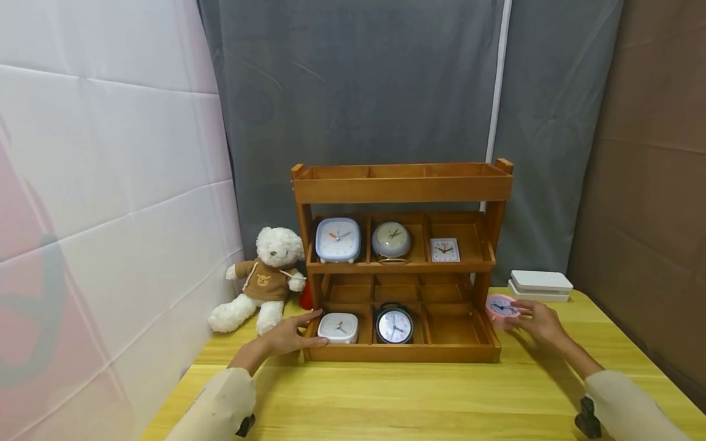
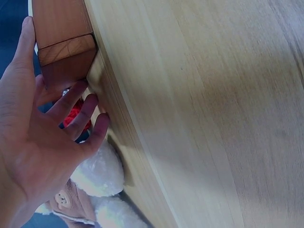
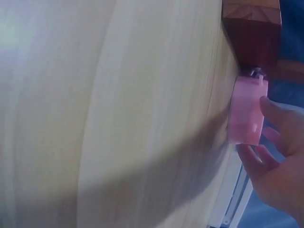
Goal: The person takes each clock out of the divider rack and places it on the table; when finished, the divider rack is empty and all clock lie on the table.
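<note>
A wooden three-tier shelf (image 1: 402, 353) stands on the table. My left hand (image 1: 289, 334) rests against its lower left corner, thumb at the front, fingers loosely spread beside the end in the left wrist view. To the shelf's right, my right hand (image 1: 539, 321) grips a small round pink alarm clock (image 3: 247, 111) between thumb and fingers. The lower tray holds a white clock (image 1: 338, 328) at left and a black twin-bell-style clock (image 1: 394, 324) in the middle. On the middle tier sit a blue-rimmed square clock (image 1: 338, 239), a round clock (image 1: 391, 239) and a small square clock (image 1: 445, 250).
A white teddy bear in a brown hoodie (image 1: 265, 280) sits left of the shelf, with a red object (image 1: 306, 296) behind it. White boxes (image 1: 540, 285) lie at the right rear. Grey curtain (image 1: 358, 92) hangs behind the wooden table (image 1: 386, 398).
</note>
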`<control>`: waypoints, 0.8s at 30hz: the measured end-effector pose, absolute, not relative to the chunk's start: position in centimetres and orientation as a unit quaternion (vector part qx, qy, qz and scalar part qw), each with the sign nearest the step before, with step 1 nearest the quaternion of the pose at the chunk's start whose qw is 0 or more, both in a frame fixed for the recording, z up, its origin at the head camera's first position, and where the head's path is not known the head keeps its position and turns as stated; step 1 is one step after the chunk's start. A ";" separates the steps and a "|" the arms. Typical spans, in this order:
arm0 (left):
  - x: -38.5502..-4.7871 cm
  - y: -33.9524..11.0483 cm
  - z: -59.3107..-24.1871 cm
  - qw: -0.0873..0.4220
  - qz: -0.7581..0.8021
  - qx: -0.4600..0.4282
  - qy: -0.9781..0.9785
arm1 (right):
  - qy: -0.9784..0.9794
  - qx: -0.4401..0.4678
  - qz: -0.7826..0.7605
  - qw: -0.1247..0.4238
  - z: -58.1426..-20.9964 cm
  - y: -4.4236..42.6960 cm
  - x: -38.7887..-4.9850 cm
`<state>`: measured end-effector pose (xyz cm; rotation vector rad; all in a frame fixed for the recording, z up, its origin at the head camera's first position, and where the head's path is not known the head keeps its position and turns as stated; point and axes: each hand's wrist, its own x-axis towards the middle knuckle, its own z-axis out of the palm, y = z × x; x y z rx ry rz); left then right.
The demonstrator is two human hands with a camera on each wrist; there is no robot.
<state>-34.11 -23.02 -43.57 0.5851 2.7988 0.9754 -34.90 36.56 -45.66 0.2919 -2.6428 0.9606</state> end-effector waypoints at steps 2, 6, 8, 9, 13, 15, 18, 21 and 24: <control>-34.1 -23.0 -43.6 0.061 0.325 0.194 0.924 | -0.924 0.103 0.331 0.165 -45.6 36.5 -34.7; -33.8 -22.9 -43.5 0.060 0.327 0.193 0.923 | -0.925 0.102 0.327 0.167 -45.1 36.2 -34.1; -33.6 -22.9 -43.4 0.060 0.326 0.192 0.924 | -0.923 0.106 0.330 0.166 -44.8 35.9 -33.7; -33.6 -22.9 -43.3 0.059 0.325 0.192 0.924 | -0.922 0.109 0.331 0.167 -44.6 35.8 -33.5; -33.5 -22.9 -43.2 0.059 0.317 0.198 0.925 | -0.910 0.142 0.347 0.176 -44.0 35.0 -32.8; -33.5 -23.0 -43.1 0.063 0.316 0.203 0.925 | -0.904 0.158 0.354 0.180 -43.8 34.4 -32.4; -33.6 -23.2 -43.1 0.068 0.316 0.212 0.922 | -0.898 0.173 0.359 0.187 -43.3 33.3 -31.9; -33.8 -23.3 -43.1 0.072 0.320 0.213 0.920 | -0.890 0.184 0.373 0.184 -42.8 32.0 -31.5; -34.1 -23.3 -43.1 0.074 0.324 0.209 0.920 | -0.883 0.196 0.387 0.178 -42.5 30.6 -31.3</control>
